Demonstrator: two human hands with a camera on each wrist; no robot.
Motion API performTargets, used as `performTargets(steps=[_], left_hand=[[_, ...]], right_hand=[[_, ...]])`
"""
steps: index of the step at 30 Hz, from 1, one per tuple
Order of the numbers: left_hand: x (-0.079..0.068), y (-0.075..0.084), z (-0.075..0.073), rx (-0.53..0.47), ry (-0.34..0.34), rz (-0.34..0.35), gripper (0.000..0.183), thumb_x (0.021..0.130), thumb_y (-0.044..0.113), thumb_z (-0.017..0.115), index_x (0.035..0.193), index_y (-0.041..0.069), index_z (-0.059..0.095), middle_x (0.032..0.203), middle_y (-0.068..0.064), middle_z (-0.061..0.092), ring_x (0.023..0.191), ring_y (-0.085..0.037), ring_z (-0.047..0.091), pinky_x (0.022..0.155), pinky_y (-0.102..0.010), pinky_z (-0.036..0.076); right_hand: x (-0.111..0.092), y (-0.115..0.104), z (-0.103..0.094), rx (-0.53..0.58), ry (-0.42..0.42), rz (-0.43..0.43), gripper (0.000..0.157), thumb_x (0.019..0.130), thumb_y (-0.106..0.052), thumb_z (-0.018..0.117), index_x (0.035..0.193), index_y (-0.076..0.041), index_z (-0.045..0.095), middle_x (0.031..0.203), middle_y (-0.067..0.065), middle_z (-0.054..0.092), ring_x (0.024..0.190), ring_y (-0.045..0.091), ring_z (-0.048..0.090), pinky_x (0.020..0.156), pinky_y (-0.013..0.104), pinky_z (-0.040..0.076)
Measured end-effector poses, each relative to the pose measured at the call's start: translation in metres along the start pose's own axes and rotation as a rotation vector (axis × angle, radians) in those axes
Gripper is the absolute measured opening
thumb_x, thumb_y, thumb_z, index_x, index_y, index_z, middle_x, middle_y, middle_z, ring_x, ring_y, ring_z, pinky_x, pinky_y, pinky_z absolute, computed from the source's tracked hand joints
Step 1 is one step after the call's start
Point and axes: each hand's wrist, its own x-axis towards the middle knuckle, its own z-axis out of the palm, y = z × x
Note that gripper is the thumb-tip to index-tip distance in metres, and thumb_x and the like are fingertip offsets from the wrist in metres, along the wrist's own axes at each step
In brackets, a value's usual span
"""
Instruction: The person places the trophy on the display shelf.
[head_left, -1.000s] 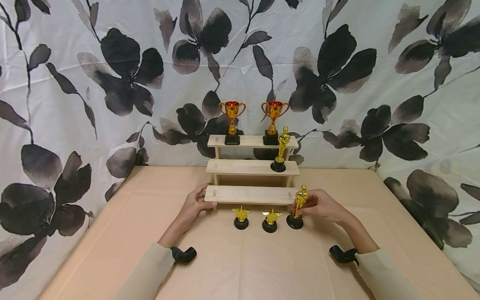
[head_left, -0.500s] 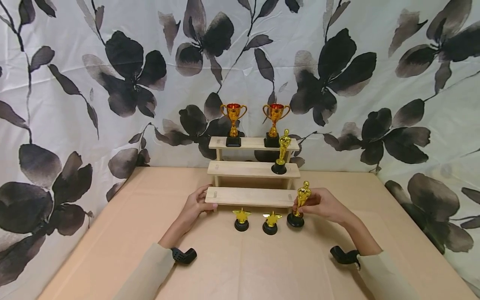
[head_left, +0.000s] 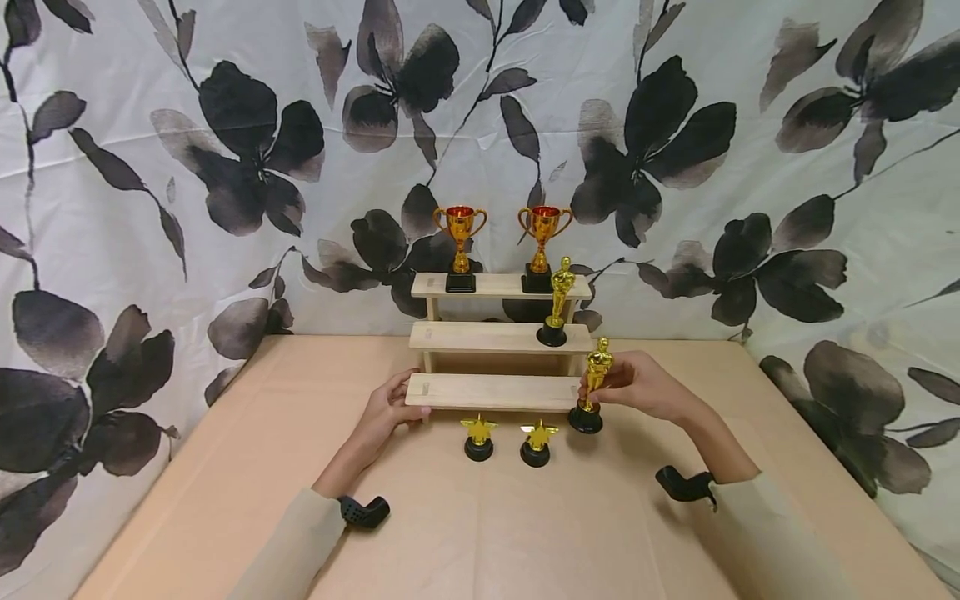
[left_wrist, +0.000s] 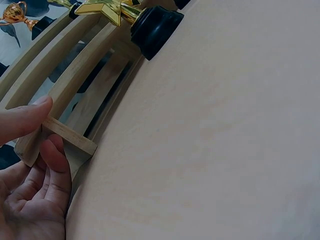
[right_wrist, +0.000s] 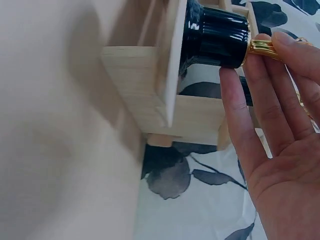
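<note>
My right hand (head_left: pixel 645 387) pinches a gold figurine trophy (head_left: pixel 597 367) by its lower body, thumb against fingers. Its round black base (right_wrist: pixel 215 37) hangs at the right end of the lowest step of a three-tier wooden display stand (head_left: pixel 487 392); whether it touches the step I cannot tell. At the stand's left end, my left hand (head_left: pixel 384 414) grips the lowest step, thumb on top and fingers curled below. A matching figurine trophy (head_left: pixel 558 300) stands upright on the middle step's right. Two gold trophy cups (head_left: pixel 461 237) stand on the top step.
Two small star trophies, a left one (head_left: pixel 478 437) and a right one (head_left: pixel 537 442), stand on the table (head_left: pixel 480 533) in front of the stand. A floral cloth (head_left: pixel 480 125) hangs close behind the stand.
The right hand has lifted the figurine trophy off the table, raising it toward the lowest step's right end. The left hand keeps its grip on the stand. The head view has shifted slightly.
</note>
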Motion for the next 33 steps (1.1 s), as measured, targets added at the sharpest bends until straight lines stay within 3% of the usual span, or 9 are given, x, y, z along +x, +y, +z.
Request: performTargets(steps=[7, 15, 21, 26, 33], left_hand=[[-0.002, 0.002, -0.002, -0.003, 0.005, -0.005, 0.085, 0.085, 0.001, 0.076, 0.159, 0.003, 0.035, 0.127, -0.018, 0.061, 0.086, -0.011, 0.065, 0.064, -0.024, 0.049], [0.000, 0.002, -0.001, -0.012, -0.010, -0.007, 0.087, 0.084, 0.001, 0.076, 0.160, 0.002, 0.033, 0.127, -0.018, 0.061, 0.085, -0.011, 0.066, 0.063, -0.024, 0.049], [0.001, 0.002, -0.001, -0.019, -0.013, -0.002, 0.087, 0.085, 0.001, 0.076, 0.160, 0.002, 0.032, 0.124, -0.015, 0.062, 0.083, -0.011, 0.066, 0.063, -0.024, 0.049], [0.001, 0.001, -0.001, -0.021, -0.008, -0.006, 0.087, 0.085, 0.002, 0.077, 0.160, 0.004, 0.033, 0.127, -0.016, 0.061, 0.087, -0.011, 0.066, 0.064, -0.024, 0.050], [0.001, 0.000, -0.001, -0.008, -0.004, -0.008, 0.085, 0.086, 0.002, 0.076, 0.160, 0.003, 0.033, 0.129, -0.019, 0.060, 0.088, -0.011, 0.067, 0.065, -0.024, 0.051]], right_hand=[[0.010, -0.011, -0.003, 0.015, 0.006, 0.013, 0.025, 0.091, -0.002, 0.075, 0.113, 0.008, 0.067, 0.106, 0.023, 0.076, 0.095, 0.022, 0.076, 0.085, 0.032, 0.062], [0.021, -0.029, -0.007, -0.046, 0.008, 0.007, 0.022, 0.093, -0.003, 0.073, 0.112, 0.007, 0.069, 0.105, 0.022, 0.077, 0.093, 0.021, 0.076, 0.084, 0.030, 0.061], [0.033, -0.042, -0.007, -0.057, 0.010, 0.020, 0.027, 0.093, -0.002, 0.073, 0.117, 0.009, 0.067, 0.107, 0.022, 0.077, 0.094, 0.021, 0.076, 0.084, 0.030, 0.061], [0.044, -0.053, -0.004, -0.080, 0.021, 0.005, 0.026, 0.092, -0.001, 0.074, 0.116, 0.005, 0.068, 0.105, 0.020, 0.077, 0.090, 0.025, 0.075, 0.078, 0.029, 0.061], [0.061, -0.066, 0.001, -0.111, 0.033, -0.028, 0.024, 0.091, 0.000, 0.074, 0.115, 0.005, 0.070, 0.104, 0.018, 0.078, 0.091, 0.026, 0.076, 0.081, 0.027, 0.061]])
